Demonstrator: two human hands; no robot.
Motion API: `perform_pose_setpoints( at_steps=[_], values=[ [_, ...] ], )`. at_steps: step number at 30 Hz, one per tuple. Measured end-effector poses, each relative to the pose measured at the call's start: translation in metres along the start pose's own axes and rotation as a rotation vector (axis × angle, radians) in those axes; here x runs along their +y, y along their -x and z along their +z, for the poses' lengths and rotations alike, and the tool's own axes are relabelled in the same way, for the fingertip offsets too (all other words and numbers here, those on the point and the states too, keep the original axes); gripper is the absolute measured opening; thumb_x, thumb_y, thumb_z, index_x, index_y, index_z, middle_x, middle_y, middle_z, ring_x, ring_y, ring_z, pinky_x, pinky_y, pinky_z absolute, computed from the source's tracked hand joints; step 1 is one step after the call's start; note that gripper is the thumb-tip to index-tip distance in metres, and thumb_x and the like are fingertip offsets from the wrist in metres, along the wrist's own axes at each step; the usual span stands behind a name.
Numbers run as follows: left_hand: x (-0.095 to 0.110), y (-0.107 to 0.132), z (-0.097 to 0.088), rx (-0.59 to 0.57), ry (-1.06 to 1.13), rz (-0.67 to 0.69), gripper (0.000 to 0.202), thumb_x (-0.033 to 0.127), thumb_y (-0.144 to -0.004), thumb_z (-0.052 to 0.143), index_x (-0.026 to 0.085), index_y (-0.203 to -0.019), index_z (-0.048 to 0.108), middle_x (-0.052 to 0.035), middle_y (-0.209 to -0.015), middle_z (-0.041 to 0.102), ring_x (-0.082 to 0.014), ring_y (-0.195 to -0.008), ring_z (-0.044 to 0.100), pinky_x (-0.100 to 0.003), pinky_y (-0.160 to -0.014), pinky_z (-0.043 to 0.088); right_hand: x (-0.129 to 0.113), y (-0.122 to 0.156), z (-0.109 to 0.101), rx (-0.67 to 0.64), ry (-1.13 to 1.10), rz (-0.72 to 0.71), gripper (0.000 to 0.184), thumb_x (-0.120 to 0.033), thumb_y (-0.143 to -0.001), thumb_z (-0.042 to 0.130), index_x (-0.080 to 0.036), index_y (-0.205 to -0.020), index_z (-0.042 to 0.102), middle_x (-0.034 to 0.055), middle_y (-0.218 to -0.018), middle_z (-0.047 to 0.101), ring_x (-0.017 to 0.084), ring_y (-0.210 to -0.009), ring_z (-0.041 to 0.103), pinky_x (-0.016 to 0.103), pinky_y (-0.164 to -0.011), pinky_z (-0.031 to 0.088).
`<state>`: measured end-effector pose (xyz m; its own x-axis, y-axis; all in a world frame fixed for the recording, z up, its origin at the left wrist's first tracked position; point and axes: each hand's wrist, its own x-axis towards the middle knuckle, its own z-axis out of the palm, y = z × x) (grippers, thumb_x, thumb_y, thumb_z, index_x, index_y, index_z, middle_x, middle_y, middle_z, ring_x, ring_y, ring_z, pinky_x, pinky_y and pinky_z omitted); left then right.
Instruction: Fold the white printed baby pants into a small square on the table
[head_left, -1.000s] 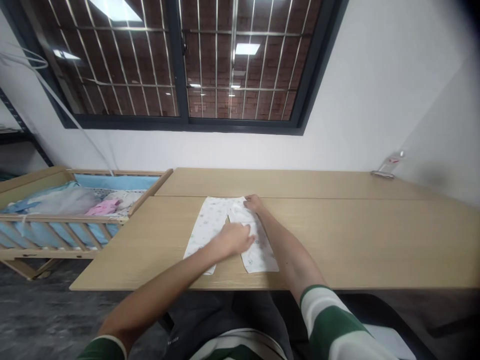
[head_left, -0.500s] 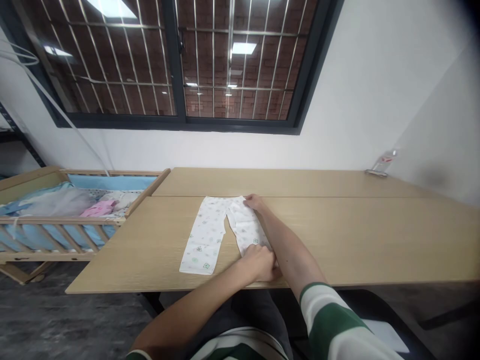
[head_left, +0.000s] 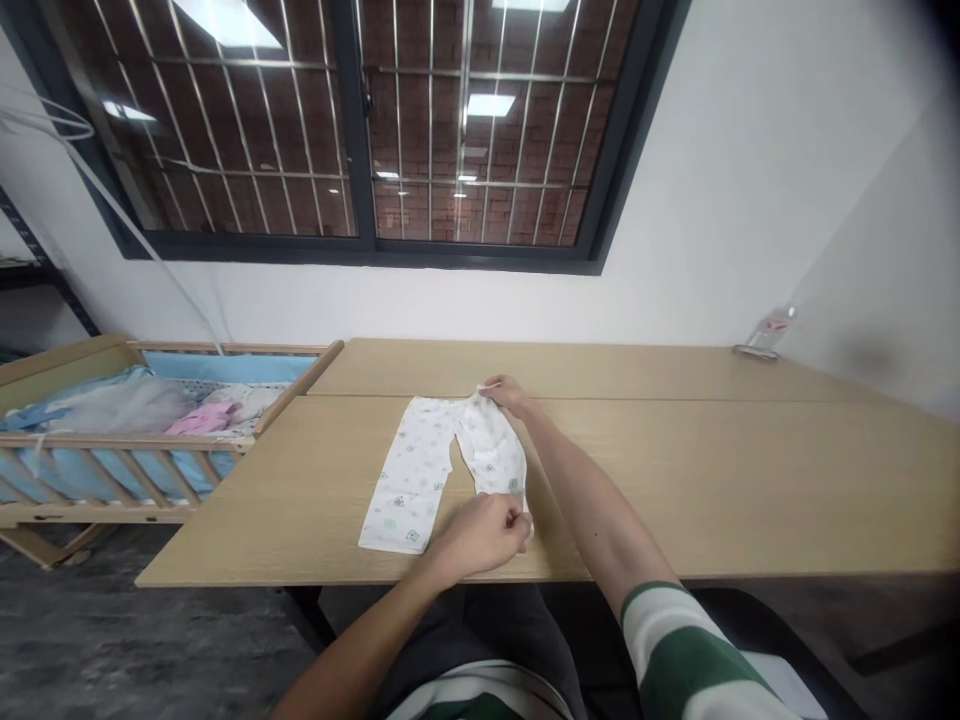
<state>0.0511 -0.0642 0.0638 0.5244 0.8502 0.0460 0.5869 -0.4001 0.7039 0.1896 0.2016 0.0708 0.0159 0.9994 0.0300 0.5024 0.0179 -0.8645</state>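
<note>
A pair of small white baby trousers (head_left: pixel 409 470) with a sparse green and grey print lies on the wooden table, waistband away from me and legs toward me. At the right end of the waistband, my right hand (head_left: pixel 508 393) pinches the cloth and lifts it slightly. My left hand (head_left: pixel 487 535) is closed on the hem of the right trouser leg, near the table's front edge; its fingertips are partly hidden. The left leg lies flat, while the right leg is drawn inward and a little bunched.
The wooden table (head_left: pixel 675 480) extends to the right. A clear plastic bottle (head_left: pixel 772 325) lies at its far right, by the wall. Left of the table stands a wooden cot (head_left: pixel 157 445) with blue lining, holding a pink cloth (head_left: pixel 202 418) and other fabrics. A barred window is ahead.
My left hand has moved left with the right leg's hem, narrowing the gap between the legs. My right hand has shifted slightly left and up with the waistband corner.
</note>
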Motion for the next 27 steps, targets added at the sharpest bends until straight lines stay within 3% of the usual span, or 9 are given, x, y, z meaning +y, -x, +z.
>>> perform_pose_setpoints(
  at_steps=[4, 9, 17, 22, 27],
  values=[
    [-0.008, 0.026, -0.014, 0.155, 0.337, -0.071, 0.031, 0.040, -0.094, 0.046, 0.022, -0.076, 0.063, -0.0029, -0.076, 0.076, -0.0173, -0.074, 0.071, -0.027, -0.073, 0.052, -0.024, -0.005, 0.022, 0.010, -0.051, -0.023, 0.032, -0.021, -0.075, 0.075, -0.015, -0.102, 0.060, -0.0002, -0.073, 0.063, 0.011, -0.061, 0.057, 0.020, -0.054, 0.044],
    [-0.023, 0.062, -0.042, 0.264, 0.429, -0.127, 0.031, 0.042, -0.092, 0.051, 0.022, -0.070, 0.061, -0.0024, -0.070, 0.074, -0.0170, -0.066, 0.068, -0.026, -0.065, 0.049, -0.049, -0.004, 0.059, 0.017, -0.047, -0.049, 0.028, -0.019, -0.076, 0.073, -0.016, -0.101, 0.058, -0.0037, -0.069, 0.058, 0.010, -0.057, 0.054, 0.019, -0.052, 0.042],
    [-0.071, 0.109, -0.073, 0.340, 0.262, -0.239, 0.035, 0.043, -0.091, 0.048, 0.022, -0.065, 0.058, -0.0005, -0.061, 0.068, -0.0172, -0.058, 0.059, -0.027, -0.059, 0.040, -0.064, 0.001, 0.120, 0.021, 0.053, -0.089, 0.030, -0.020, -0.076, 0.069, -0.019, -0.104, 0.058, -0.0020, -0.076, 0.062, 0.012, -0.064, 0.059, 0.021, -0.056, 0.044],
    [-0.089, 0.124, -0.076, 0.359, 0.138, -0.347, 0.036, 0.040, -0.092, 0.045, 0.023, -0.061, 0.053, -0.0003, -0.057, 0.066, -0.0166, -0.056, 0.058, -0.027, -0.059, 0.037, -0.067, -0.003, 0.156, 0.029, 0.147, -0.128, 0.025, -0.018, -0.074, 0.069, -0.021, -0.098, 0.060, 0.0004, -0.088, 0.066, 0.014, -0.078, 0.062, 0.021, -0.068, 0.047],
    [-0.093, 0.125, -0.074, 0.352, -0.189, -0.481, 0.035, 0.030, -0.093, 0.044, 0.021, -0.059, 0.048, -0.0031, -0.060, 0.066, -0.0164, -0.061, 0.059, -0.028, -0.060, 0.030, -0.062, 0.001, 0.181, 0.019, 0.232, -0.141, 0.024, -0.012, -0.075, 0.063, -0.021, -0.097, 0.062, 0.0026, -0.095, 0.068, 0.018, -0.089, 0.062, 0.025, -0.074, 0.047]
  ],
)
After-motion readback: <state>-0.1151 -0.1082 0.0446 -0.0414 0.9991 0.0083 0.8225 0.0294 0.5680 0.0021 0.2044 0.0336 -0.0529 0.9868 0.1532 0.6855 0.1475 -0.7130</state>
